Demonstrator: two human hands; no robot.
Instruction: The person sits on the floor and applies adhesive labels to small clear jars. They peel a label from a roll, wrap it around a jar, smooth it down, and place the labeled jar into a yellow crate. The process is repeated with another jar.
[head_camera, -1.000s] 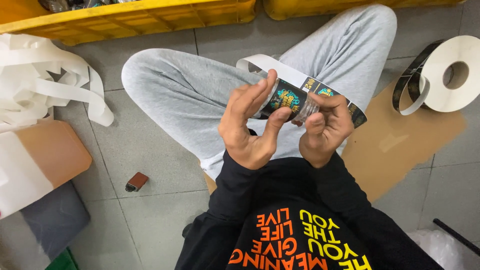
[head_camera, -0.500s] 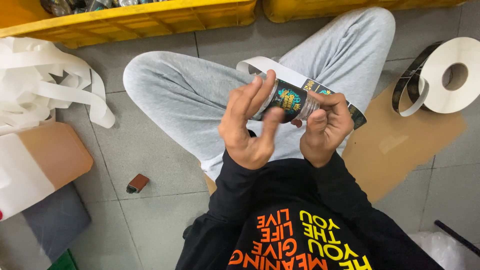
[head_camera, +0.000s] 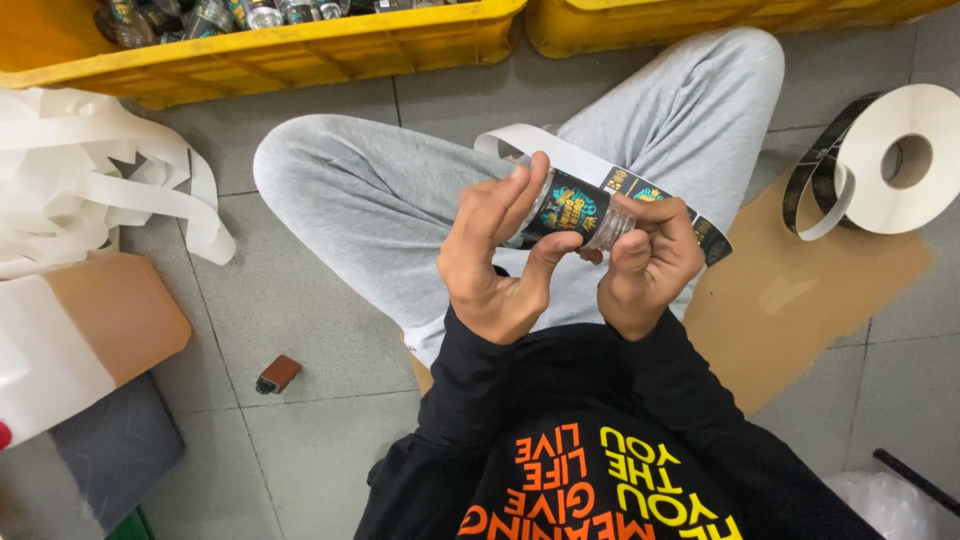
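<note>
I sit cross-legged on a tiled floor in grey trousers. A small clear bottle with a dark, colourful label lies sideways between my hands, above my lap. My left hand presses its fingers and thumb along the label side of the bottle. My right hand grips the bottle's other end. A strip of white backing paper with dark labels runs behind the bottle across my right leg.
A large roll of label tape lies on brown cardboard at the right. Two yellow crates stand ahead, one holding several bottles. Loose white backing paper piles at the left. A small brown object lies on the floor.
My hands have shifted slightly left and the bottle has turned a little between them; my left fingers now lie flatter against the label.
</note>
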